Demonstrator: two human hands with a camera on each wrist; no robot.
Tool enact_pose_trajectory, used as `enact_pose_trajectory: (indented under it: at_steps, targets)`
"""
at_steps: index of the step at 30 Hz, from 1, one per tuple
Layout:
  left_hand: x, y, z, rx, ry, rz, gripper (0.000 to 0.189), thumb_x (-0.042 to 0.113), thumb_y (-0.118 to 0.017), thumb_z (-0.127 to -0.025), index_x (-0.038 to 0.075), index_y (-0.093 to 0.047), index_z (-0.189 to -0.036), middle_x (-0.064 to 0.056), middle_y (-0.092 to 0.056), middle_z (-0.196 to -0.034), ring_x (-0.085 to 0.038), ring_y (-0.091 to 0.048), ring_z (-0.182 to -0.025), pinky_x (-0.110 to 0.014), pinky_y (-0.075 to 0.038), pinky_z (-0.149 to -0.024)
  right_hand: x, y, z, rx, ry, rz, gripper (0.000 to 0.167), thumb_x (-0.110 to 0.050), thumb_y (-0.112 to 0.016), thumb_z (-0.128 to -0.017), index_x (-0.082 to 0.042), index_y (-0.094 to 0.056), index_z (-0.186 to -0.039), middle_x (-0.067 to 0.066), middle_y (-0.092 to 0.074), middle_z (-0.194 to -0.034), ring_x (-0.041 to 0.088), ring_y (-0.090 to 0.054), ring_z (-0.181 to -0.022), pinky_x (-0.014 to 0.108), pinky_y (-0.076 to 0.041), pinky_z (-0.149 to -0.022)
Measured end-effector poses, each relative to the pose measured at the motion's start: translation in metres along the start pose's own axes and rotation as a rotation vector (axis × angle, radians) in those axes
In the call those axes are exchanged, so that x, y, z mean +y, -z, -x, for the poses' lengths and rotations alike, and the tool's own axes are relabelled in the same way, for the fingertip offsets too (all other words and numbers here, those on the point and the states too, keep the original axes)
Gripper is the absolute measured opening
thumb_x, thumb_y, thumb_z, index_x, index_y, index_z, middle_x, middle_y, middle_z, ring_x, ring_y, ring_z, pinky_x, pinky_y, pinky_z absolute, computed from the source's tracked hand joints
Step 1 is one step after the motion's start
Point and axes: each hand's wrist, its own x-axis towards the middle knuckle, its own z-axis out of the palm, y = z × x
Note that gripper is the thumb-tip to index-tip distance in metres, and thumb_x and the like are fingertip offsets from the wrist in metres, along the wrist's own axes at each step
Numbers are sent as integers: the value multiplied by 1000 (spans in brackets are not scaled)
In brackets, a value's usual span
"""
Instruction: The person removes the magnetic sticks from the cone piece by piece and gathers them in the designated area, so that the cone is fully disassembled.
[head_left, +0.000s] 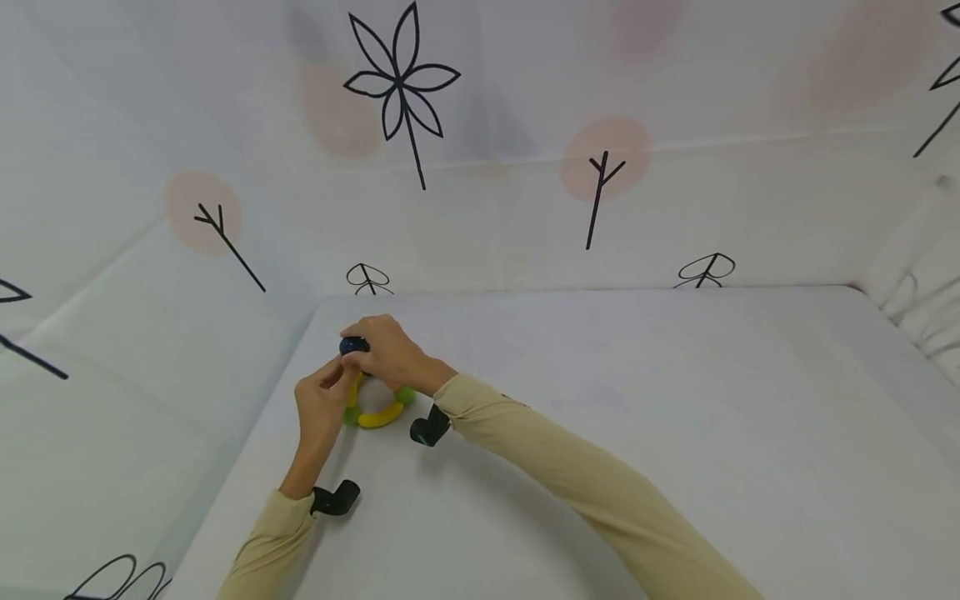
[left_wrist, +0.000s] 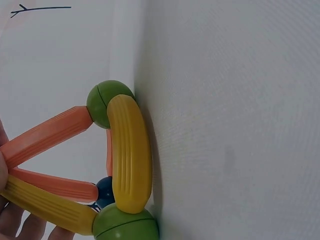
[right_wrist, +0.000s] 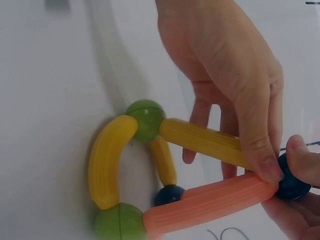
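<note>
A pyramid-like frame of toy rods and balls stands on the white surface. At its top, my right hand grips a dark blue ball between thumb and fingers. Just below it, my left hand pinches the upper ends of a straight yellow rod and an orange rod. The base ring has curved yellow rods, green balls and another dark blue ball. A second orange rod also slopes up to the top. In the left wrist view most of the left hand is cut off.
The white tabletop stretches far to the right. Patterned white cloth walls rise behind and to the left. A black wrist device sits at the left cuff, another at the right.
</note>
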Motion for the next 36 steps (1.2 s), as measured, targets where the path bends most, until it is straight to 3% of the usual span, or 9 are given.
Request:
enact_pose_trajectory:
  at_steps: [6,9,13,18,23,29,32,36]
  targets:
    - [3,-2,0,4,-8,-42,36,16,-66,-90,-2,-61,-120,-18,-61,-119,-32,-60,-108,-10,-46,-78,-2,6,-6,53,36,-65,37,-16,-69,-88,-1,-63,-121,10,-65,-112,12,-60,-91,12,-46,-73]
    - [-10,-4,-4,9,-16,-25,37,18,-68,-89,1,-62,-121,-16,-62,-118,-31,-60,-109,-10,-46,-77,2,11,-6,54,42,-111,36,-13,-70,-86,-1,-64,-119,10,-65,-113,14,-60,-91,13,-47,-72]
    - [-28,-5,-10,23,3,-4,39,26,-70,-86,11,-64,-121,-6,-64,-118,-20,-61,-109,-11,-47,-79,15,20,-1,74,6,-228,33,-7,-72,-83,-1,-65,-114,11,-65,-112,17,-61,-91,15,-49,-73]
    - [-32,-4,-11,26,18,-45,44,33,-71,-85,13,-64,-123,-2,-63,-121,-16,-59,-112,-22,-47,-90,39,35,11,122,-56,-342,31,-4,-75,-79,0,-66,-109,11,-65,-105,18,-63,-92,18,-51,-76]
    - [-27,-3,-10,20,9,-50,42,28,-72,-84,12,-64,-123,-2,-63,-121,-18,-59,-111,-30,-46,-93,67,48,28,160,-128,-351,31,-6,-76,-79,0,-67,-108,10,-65,-103,19,-63,-93,23,-52,-76]
    - [2,0,-2,-11,-15,-55,39,15,-70,-87,3,-61,-123,-13,-61,-122,-28,-58,-113,-42,-45,-94,101,51,48,161,-261,-355,32,-8,-76,-79,-3,-67,-109,8,-65,-106,19,-64,-94,28,-53,-78]
    - [-5,2,-4,-18,-8,-71,41,17,-70,-87,3,-61,-124,-14,-60,-123,-29,-57,-113,-40,-46,-94,115,51,56,165,-299,-324,34,-7,-76,-79,0,-67,-110,10,-65,-107,22,-64,-96,30,-52,-81]
    - [-25,0,-9,-11,8,-85,44,28,-71,-85,10,-62,-125,-6,-62,-123,-21,-58,-112,-28,-47,-92,134,50,67,181,-329,-257,35,-6,-77,-78,3,-67,-110,12,-66,-104,23,-63,-96,32,-51,-82]
